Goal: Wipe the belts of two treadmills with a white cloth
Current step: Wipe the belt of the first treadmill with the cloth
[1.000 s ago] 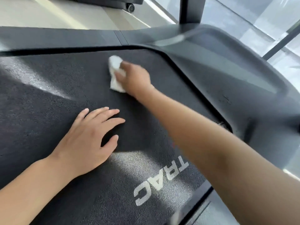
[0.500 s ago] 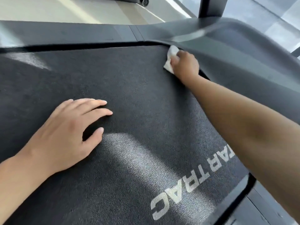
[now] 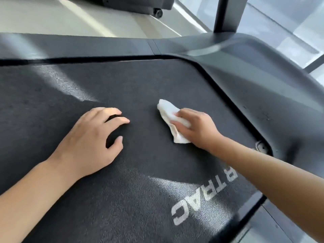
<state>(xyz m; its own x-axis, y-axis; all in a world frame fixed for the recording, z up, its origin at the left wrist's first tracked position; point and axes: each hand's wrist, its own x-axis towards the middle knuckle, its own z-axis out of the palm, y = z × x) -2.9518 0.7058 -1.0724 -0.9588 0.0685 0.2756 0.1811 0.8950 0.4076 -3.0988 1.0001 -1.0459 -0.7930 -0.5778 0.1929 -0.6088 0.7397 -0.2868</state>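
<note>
Dark belt [image 3: 140,88]; right hand [image 3: 198,128] grips white cloth [image 3: 168,113], lengthwise near-far.

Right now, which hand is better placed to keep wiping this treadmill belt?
The right hand: it already grips the white cloth against the belt. The left hand only rests on the belt, holding nothing.

Pale floor [image 3: 52,16] beyond the far side rail [image 3: 78,44], sunlit stripe across it. Dark machine base [image 3: 140,4] with a small wheel [image 3: 157,13] at top. Black upright post [image 3: 226,14] rises from grey motor cover [image 3: 263,88]. Glass panels [image 3: 289,23] at right.
</note>
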